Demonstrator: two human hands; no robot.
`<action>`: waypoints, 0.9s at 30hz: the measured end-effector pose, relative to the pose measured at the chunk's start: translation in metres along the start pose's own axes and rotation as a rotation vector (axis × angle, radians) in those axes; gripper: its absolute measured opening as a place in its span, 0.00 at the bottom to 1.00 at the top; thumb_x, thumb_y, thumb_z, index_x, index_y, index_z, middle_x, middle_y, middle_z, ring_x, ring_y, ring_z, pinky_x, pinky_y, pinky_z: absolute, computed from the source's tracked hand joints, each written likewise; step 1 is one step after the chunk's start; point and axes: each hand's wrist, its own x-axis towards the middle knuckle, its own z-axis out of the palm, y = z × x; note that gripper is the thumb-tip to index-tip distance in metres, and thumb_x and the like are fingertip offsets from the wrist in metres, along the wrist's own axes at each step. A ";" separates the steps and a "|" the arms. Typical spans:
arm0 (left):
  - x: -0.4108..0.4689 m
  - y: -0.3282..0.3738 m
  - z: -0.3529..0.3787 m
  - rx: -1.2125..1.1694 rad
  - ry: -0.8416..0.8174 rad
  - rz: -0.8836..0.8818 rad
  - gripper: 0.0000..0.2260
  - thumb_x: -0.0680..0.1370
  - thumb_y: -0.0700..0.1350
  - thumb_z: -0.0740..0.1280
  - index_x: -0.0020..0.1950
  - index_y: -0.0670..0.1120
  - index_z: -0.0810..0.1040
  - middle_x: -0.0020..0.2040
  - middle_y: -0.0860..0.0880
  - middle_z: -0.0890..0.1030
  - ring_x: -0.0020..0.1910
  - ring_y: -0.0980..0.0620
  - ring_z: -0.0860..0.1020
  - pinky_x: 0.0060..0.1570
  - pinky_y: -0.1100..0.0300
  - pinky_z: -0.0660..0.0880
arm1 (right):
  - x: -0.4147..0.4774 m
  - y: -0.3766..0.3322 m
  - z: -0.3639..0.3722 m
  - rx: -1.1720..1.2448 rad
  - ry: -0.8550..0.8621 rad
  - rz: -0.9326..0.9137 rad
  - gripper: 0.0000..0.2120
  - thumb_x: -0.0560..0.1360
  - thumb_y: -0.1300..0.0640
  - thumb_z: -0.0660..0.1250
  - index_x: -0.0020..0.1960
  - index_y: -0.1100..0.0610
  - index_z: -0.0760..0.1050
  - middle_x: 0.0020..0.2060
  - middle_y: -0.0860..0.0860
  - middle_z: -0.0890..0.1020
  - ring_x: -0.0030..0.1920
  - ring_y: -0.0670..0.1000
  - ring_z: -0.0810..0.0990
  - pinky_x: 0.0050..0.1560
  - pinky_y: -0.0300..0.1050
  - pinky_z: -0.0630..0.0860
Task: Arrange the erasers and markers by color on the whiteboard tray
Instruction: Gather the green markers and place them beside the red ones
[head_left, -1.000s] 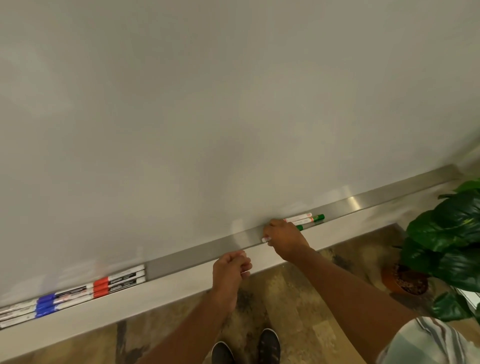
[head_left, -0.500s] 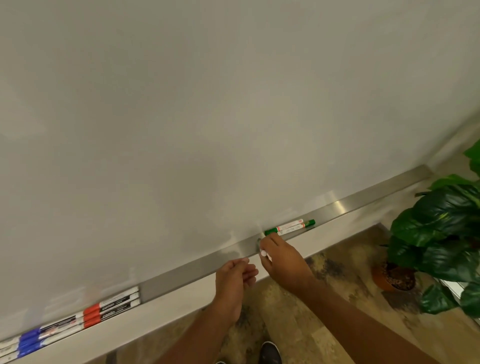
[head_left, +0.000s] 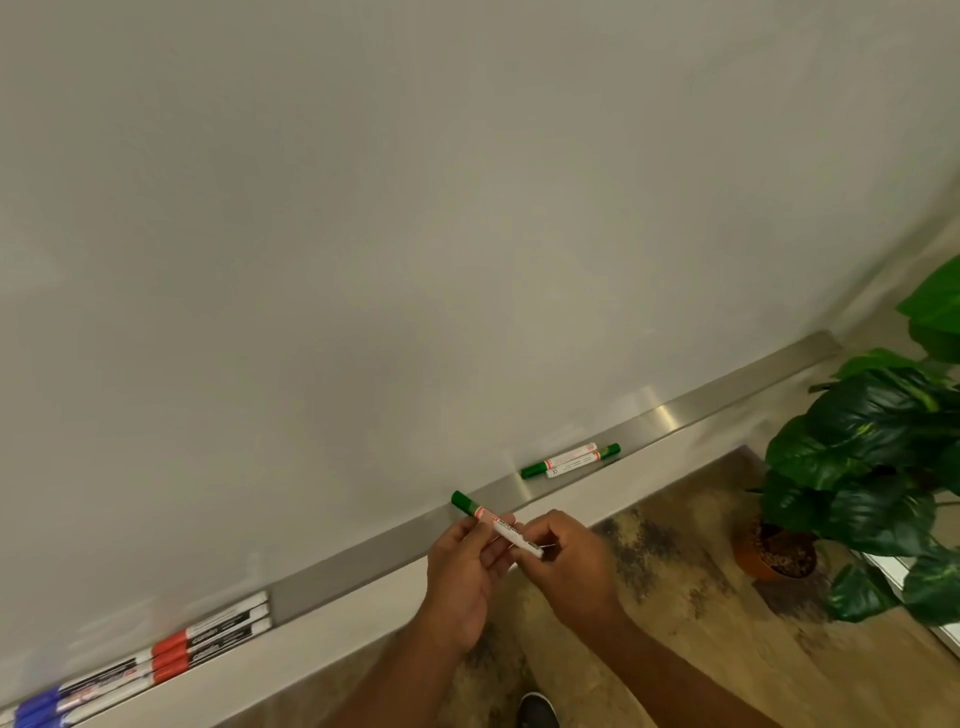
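A green-capped marker (head_left: 496, 524) with a white barrel was held off the tray, tilted, cap end up toward the whiteboard. Two more green markers (head_left: 570, 461) lay side by side on the metal whiteboard tray (head_left: 363, 561) to the right, caps at opposite ends. Far left on the tray lay three red-capped markers (head_left: 210, 636) stacked in rows, then blue-capped markers (head_left: 39, 713) beyond them at the frame's edge.

steel tray (head_left: 675, 413) runs along the whiteboard's bottom edge. on it: two green markers (head_left: 570, 461) side by side right of centre; red markers (head_left: 210, 636) then blue markers (head_left: 39, 709) grouped at far left, well apart from the greens.
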 end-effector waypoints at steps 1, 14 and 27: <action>0.000 0.000 -0.002 -0.003 0.016 -0.003 0.12 0.84 0.44 0.68 0.64 0.39 0.81 0.57 0.39 0.88 0.57 0.39 0.87 0.59 0.43 0.83 | -0.001 0.001 -0.001 0.008 -0.034 0.002 0.08 0.70 0.48 0.80 0.44 0.45 0.82 0.42 0.40 0.83 0.43 0.44 0.83 0.39 0.38 0.80; 0.008 -0.007 -0.021 0.033 0.035 -0.075 0.12 0.84 0.36 0.67 0.66 0.42 0.80 0.57 0.36 0.83 0.51 0.39 0.89 0.48 0.45 0.86 | 0.091 0.036 -0.052 -0.482 -0.002 -0.011 0.13 0.82 0.59 0.67 0.64 0.57 0.81 0.59 0.53 0.84 0.59 0.53 0.82 0.66 0.47 0.77; 0.011 -0.009 -0.022 0.024 0.051 -0.070 0.10 0.85 0.35 0.65 0.66 0.39 0.79 0.54 0.34 0.83 0.58 0.32 0.85 0.60 0.38 0.82 | 0.136 0.047 -0.061 -1.175 -0.453 -0.287 0.14 0.84 0.51 0.58 0.67 0.50 0.76 0.63 0.50 0.78 0.64 0.55 0.75 0.66 0.53 0.67</action>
